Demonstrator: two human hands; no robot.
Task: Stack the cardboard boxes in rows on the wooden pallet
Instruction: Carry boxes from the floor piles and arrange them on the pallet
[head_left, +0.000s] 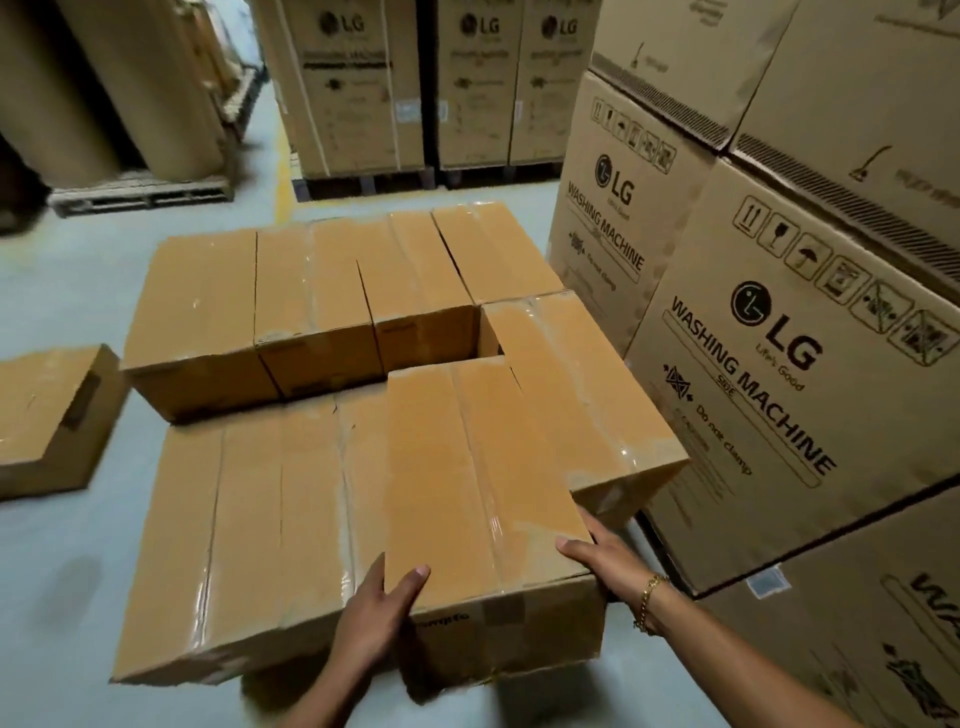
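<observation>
Hands, two, grip one box (483, 467); left hand (374, 618), right hand (602, 558).

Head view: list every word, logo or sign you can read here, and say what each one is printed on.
"LG", "Life's Good", "WASHING MACHINE", "SIDE", "Do not clamp": near large carton on the right.
"LG", "WASHING MACHINE", "Do not clamp": carton behind it.
"LG": far cartons; their other print is blurred.
Handling pictograms on both right cartons, no words.
Partial "...mpte": front of held box, cut off by left hand.
Small white stickers: unreadable.

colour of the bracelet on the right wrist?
Gold, a chain-link bracelet, seen in the head view just behind the right hand.
</observation>
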